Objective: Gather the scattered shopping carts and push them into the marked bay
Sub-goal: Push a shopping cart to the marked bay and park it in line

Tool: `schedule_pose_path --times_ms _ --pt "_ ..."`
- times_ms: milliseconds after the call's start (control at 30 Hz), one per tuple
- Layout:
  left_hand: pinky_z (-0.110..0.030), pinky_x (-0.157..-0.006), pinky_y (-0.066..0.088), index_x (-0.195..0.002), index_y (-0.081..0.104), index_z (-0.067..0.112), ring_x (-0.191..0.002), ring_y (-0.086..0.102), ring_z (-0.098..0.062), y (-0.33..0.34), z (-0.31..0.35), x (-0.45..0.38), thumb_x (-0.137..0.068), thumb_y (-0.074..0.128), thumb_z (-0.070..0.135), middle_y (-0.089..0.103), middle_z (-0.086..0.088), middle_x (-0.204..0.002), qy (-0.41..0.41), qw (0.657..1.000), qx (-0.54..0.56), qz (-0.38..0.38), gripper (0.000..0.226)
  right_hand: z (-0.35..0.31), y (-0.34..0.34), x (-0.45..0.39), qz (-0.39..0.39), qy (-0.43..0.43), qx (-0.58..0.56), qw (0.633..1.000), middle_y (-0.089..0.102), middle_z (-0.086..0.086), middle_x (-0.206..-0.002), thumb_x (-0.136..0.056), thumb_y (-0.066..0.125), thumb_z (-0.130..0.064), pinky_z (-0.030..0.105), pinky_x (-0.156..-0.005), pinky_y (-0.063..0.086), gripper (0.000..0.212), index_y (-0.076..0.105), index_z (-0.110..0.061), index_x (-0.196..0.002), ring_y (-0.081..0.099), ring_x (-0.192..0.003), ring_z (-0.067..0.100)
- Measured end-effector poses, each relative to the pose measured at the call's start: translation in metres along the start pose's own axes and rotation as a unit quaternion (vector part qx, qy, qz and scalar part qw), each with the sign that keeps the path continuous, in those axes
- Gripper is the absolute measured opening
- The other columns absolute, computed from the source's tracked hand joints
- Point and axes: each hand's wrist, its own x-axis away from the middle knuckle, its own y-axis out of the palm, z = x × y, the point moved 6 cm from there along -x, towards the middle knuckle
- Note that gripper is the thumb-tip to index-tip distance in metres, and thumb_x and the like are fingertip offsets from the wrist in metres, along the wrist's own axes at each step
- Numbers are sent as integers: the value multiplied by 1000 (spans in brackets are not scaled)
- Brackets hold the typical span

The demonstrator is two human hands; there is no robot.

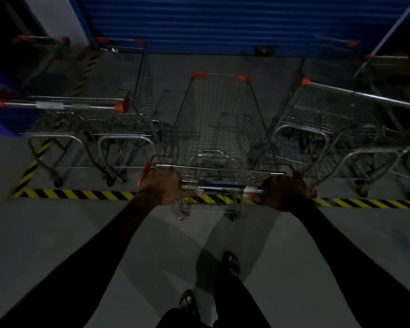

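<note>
Both hands clamped on middle cart [219,129] handle: left hand [162,187], right hand [285,194]. Striped floor line [81,194] crosses frame centre; parked carts [118,110] either side.

This is a cart parking area at a shop, likely a loading or basement zone. Wire shopping carts [219,129] with orange corner caps stand side by side on a bare concrete floor [57,233]. A yellow-and-black striped line [81,194] marks off their bay, and a closed blue roller shutter [223,22] fills the wall behind. The light is dim.
</note>
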Motion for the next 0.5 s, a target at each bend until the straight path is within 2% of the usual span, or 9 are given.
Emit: schedule_pose_path --times_ms 67,100,167,233,300,367,433,500 --pt "-60 -126 9 -128 71 40 -134 60 -22 -3 -8 6 -58 11 116 72 5 -135 0 1000 -3 1 120 -10 1 -5 -8 -11 -14 1000 75 -7 -100 -48 0 -117 58 -116 39 111 75 -41 -81 68 -113 21" --pt "-60 -127 10 -127 70 39 -134 61 -22 -5 -11 5 -60 13 115 72 4 -134 0 1000 -4 6 117 -14 0 -10 -8 -15 -15 1000 76 -7 -101 -50 4 -117 59 -118 36 102 71 -44 -75 68 -115 21" --pt "-60 -125 11 -127 70 39 -132 61 -22 -8 -19 -3 -60 14 115 72 5 -133 -6 1000 0 9 116 -16 0 -24 -5 -9 -10 1000 76 -9 -103 -56 10 -116 62 -125 19 89 63 -45 -65 66 -119 19" --pt "-59 -124 13 -131 68 41 -133 60 -23 -11 -24 -16 -61 15 115 71 6 -135 -9 1000 0 11 115 -14 -2 -43 -6 1 5 1000 77 -10 -106 -59 11 -115 62 -128 6 97 72 -42 -77 65 -122 17" --pt "-58 -124 12 -128 70 40 -134 59 -24 -21 -26 -33 -66 20 112 71 4 -134 -4 1000 0 19 107 -11 -7 -66 -6 -2 17 1000 77 -10 -105 -58 7 -115 63 -128 1 111 80 -39 -93 65 -120 16" --pt "-60 -128 6 -120 75 36 -134 59 -24 -32 -27 -58 -71 23 109 73 1 -131 -1 1000 5 19 102 -7 -17 -90 0 -9 26 1000 77 -10 -115 -59 3 -114 62 -128 -1 117 80 -41 -107 63 -126 15" --pt "-62 -127 12 -103 79 35 -129 63 -24 -39 -34 -88 -66 16 111 76 1 -121 -2 1000 6 18 106 -2 -28 -117 -1 -5 28 1000 75 -9 -125 -60 6 -114 62 -128 -1 116 77 -42 -117 61 -131 16" --pt "-62 -126 18 -89 78 32 -123 66 -25 -50 -42 -117 -61 15 114 77 1 -114 -8 999 18 33 108 2 -39 -147 4 -5 21 1000 75 -8 -126 -59 8 -115 63 -127 1 117 78 -39 -115 61 -131 18"
